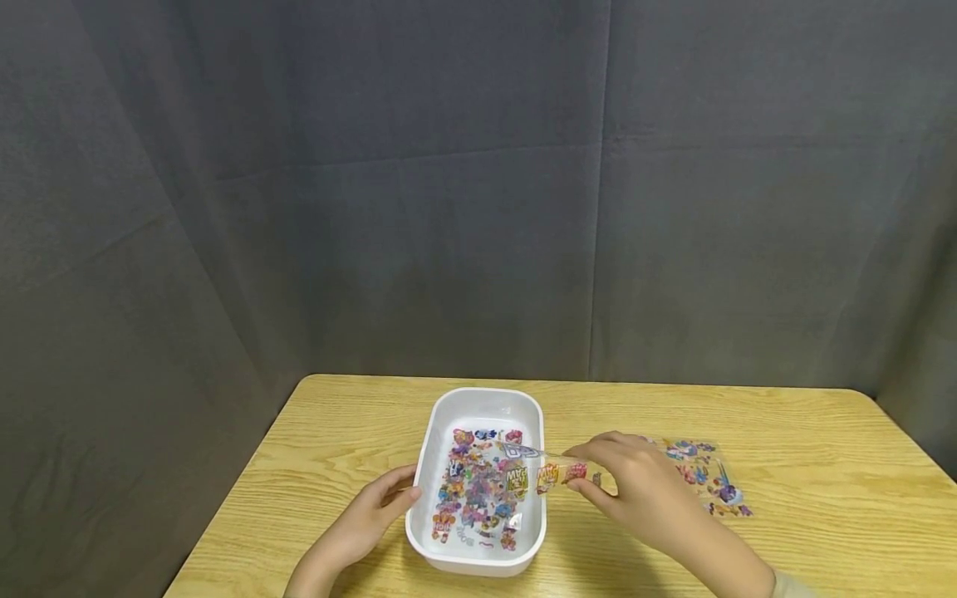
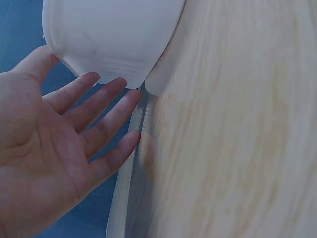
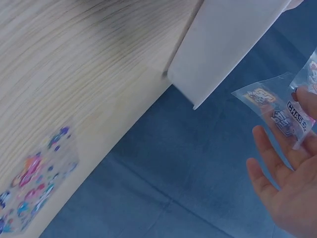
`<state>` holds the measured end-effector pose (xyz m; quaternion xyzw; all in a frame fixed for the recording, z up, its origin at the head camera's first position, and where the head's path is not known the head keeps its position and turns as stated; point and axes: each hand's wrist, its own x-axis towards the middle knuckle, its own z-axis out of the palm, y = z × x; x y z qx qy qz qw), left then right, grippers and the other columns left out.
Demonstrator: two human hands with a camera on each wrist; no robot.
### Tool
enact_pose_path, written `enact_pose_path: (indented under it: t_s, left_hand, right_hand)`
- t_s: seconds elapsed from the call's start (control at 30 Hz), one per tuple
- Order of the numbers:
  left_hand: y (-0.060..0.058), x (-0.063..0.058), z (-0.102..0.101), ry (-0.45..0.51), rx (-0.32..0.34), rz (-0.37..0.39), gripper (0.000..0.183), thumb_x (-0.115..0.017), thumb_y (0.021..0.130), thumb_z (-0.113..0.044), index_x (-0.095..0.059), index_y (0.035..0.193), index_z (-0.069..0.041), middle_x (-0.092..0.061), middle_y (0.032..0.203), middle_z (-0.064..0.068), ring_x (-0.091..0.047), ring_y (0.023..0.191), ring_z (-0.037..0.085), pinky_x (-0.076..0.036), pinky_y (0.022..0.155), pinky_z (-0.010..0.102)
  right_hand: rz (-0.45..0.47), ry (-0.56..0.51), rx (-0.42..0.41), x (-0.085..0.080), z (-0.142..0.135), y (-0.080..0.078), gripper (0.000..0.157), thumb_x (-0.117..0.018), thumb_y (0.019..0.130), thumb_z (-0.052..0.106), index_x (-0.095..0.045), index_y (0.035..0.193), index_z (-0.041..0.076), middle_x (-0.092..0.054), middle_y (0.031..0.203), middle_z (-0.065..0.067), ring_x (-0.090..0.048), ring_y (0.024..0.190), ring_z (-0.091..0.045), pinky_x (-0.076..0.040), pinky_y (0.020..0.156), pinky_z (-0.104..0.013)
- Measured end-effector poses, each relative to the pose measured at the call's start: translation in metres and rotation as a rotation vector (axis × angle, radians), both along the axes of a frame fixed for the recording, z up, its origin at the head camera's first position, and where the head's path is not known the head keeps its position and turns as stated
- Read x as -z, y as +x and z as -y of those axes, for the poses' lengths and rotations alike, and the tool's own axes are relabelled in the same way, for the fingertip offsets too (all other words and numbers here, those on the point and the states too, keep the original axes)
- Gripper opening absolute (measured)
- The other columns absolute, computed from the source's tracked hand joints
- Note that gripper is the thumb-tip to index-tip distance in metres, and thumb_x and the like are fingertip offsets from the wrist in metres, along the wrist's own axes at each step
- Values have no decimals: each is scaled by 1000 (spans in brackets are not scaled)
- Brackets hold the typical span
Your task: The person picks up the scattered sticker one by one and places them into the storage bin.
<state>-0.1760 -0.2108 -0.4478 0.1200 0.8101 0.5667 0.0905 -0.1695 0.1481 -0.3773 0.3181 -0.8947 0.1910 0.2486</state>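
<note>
A white plastic tub (image 1: 439, 428) stands on the table with clear sticker sheets (image 1: 478, 490) printed with colourful characters inside. At the tub's left wall is my left hand (image 1: 374, 515), its fingers extended. In the left wrist view, the fingertips (image 2: 118, 84) lie against or very near the tub's outer side (image 2: 114, 34). Between thumb and fingers, my right hand (image 1: 635, 486) pinches a bent clear sticker sheet (image 1: 549, 476) with coloured lettering, held over the tub's right rim. The right wrist view shows that sheet (image 3: 282, 111) curling in front of the palm.
To the right of the tub, more clear sticker material (image 1: 703, 473) lies flat on the wooden table (image 1: 822, 465), partly behind my right hand. A dark grey curtain (image 1: 478, 208) hangs behind and to the sides of the table.
</note>
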Motion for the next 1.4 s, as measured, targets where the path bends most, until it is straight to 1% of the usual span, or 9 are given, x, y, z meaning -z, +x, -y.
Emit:
enact_pose_path:
  t_s: [0.23, 0.43, 0.57, 0.73, 0.87, 0.97, 1.1, 1.2, 1.4]
  left_hand:
    - [-1, 0, -1, -3, 6, -1, 55, -55, 103, -29, -44, 143, 7, -58, 132, 22, -53, 122, 39, -41, 104, 58]
    - [-1, -1, -1, -10, 9, 3, 55, -54, 103, -30, -44, 143, 6, -57, 133, 21, -52, 123, 40, -38, 106, 59]
    - [0, -1, -1, -6, 7, -2, 54, -54, 104, -28, -44, 143, 8, -57, 132, 22, -53, 123, 40, -40, 105, 58]
    - [1, -1, -1, 3, 3, -6, 52, -55, 103, -24, -44, 142, 9, -58, 130, 23, -54, 121, 40, -41, 104, 57]
    - [0, 0, -1, 5, 1, -5, 51, -55, 103, -23, -44, 142, 9, -58, 130, 23, -55, 121, 39, -41, 104, 57]
    - [-1, 1, 0, 3, 0, -7, 51, -55, 103, -23, -44, 142, 8, -59, 130, 22, -55, 121, 38, -41, 105, 57]
    - [-1, 1, 0, 3, 3, -13, 52, -55, 103, -23, -44, 142, 9, -59, 130, 22, -54, 121, 39, -41, 105, 57]
    - [-2, 2, 0, -7, 2, -17, 52, -55, 103, -24, -45, 142, 8, -59, 130, 21, -54, 121, 39, -41, 104, 57]
    - [-1, 2, 0, -16, 3, -14, 52, -55, 104, -27, -45, 142, 7, -60, 129, 20, -55, 121, 38, -42, 104, 56]
  right_hand:
    - [60, 16, -27, 0, 16, -2, 23, -80, 85, 29, -75, 106, 20, -71, 99, 9, -65, 93, -11, -57, 80, -38]
    - [88, 26, -40, 1, 25, -3, 25, -80, 85, 30, -75, 107, 19, -70, 99, 7, -64, 94, -11, -57, 81, -36]
    - [115, 29, -55, 3, 31, -2, 26, -79, 86, 30, -74, 108, 17, -70, 99, 6, -64, 93, -12, -56, 81, -36]
    - [107, 35, -76, 8, 38, -1, 28, -78, 86, 32, -75, 109, 17, -72, 101, 6, -65, 94, -13, -56, 84, -37]
    - [103, 51, -95, 12, 42, -2, 31, -78, 86, 33, -74, 113, 19, -72, 104, 7, -64, 96, -13, -55, 86, -37]
    - [96, 62, -104, 15, 45, -2, 33, -77, 86, 34, -74, 115, 17, -72, 104, 6, -64, 96, -13, -55, 87, -37]
    - [80, 71, -115, 17, 48, -2, 35, -78, 85, 35, -74, 113, 14, -72, 102, 4, -65, 94, -13, -54, 87, -37]
    - [71, 84, -125, 20, 51, -2, 34, -78, 84, 35, -75, 109, 13, -72, 100, 5, -64, 93, -13, -54, 86, -36]
    - [78, 122, -127, 25, 54, -1, 32, -78, 84, 37, -75, 108, 16, -72, 100, 6, -64, 94, -12, -52, 89, -35]
